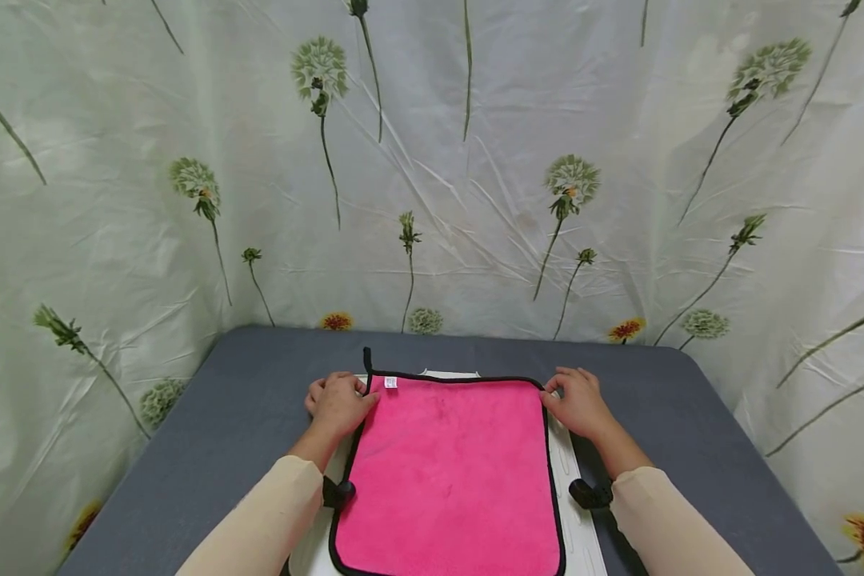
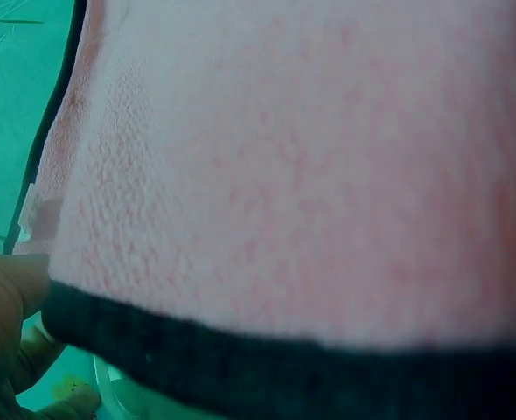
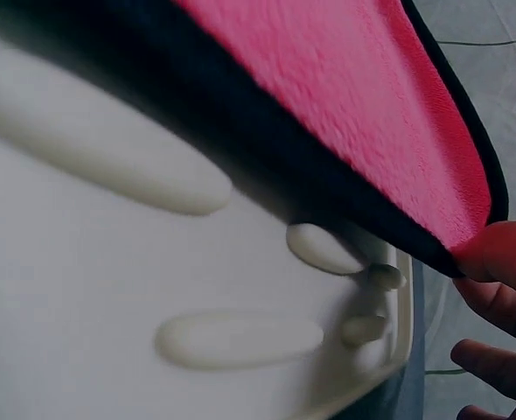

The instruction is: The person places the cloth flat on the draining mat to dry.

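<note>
A bright pink plush towel [image 1: 450, 472] with black edging is spread out in front of me. It carries a white label [image 1: 391, 383] and a black hanging loop [image 1: 367, 358] at its far left corner. My left hand [image 1: 340, 404] pinches the left edge close to that corner, thumb on top. At the far right corner, my right hand [image 1: 578, 400] holds the towel between thumb and fingers. In the right wrist view that corner is raised above a white plastic board [image 3: 83, 289] with long oval bumps. The towel hides most of the board.
A dark grey table [image 1: 662, 448] lies beneath the board. Behind it hangs a pale curtain [image 1: 468, 192] printed with dandelions and other flowers. Black straps with camera mounts [image 1: 592, 494] are on both wrists.
</note>
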{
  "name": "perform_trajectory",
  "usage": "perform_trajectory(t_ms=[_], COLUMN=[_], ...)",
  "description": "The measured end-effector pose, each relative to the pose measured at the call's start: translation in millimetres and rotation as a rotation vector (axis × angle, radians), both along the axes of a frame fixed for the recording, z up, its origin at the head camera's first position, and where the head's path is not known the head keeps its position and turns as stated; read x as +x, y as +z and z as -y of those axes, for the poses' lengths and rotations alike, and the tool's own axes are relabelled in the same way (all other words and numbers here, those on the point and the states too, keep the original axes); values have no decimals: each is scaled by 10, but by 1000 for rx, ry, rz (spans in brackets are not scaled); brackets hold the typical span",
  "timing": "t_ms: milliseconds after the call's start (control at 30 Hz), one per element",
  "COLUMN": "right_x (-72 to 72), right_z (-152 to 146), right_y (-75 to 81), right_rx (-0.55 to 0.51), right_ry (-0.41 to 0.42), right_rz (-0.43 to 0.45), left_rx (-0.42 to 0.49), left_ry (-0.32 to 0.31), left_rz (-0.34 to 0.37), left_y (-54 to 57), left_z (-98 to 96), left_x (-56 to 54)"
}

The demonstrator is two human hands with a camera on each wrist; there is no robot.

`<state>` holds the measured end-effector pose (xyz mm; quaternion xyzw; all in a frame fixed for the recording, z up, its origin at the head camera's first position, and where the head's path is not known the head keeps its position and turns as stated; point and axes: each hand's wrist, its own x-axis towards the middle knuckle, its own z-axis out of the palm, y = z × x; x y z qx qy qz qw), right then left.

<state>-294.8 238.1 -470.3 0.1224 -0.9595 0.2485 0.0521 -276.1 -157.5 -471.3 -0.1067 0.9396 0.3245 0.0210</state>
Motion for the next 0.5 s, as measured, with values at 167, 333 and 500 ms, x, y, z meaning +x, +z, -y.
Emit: perform_trajectory(t_ms=[167,333,500], right_x=[-86,-136,-165], right_z=[34,64,109], right_y=[-19,-54,-59], right_rx=[29,45,52], right_ry=[-2,-13,-15], right_rz=[22,44,53], left_rx=[8,-12,-36], left_ry=[7,14,30], left_rz=[18,22,48], left_y=[13,14,15], left_z=[16,49,81], left_x=[23,30,27])
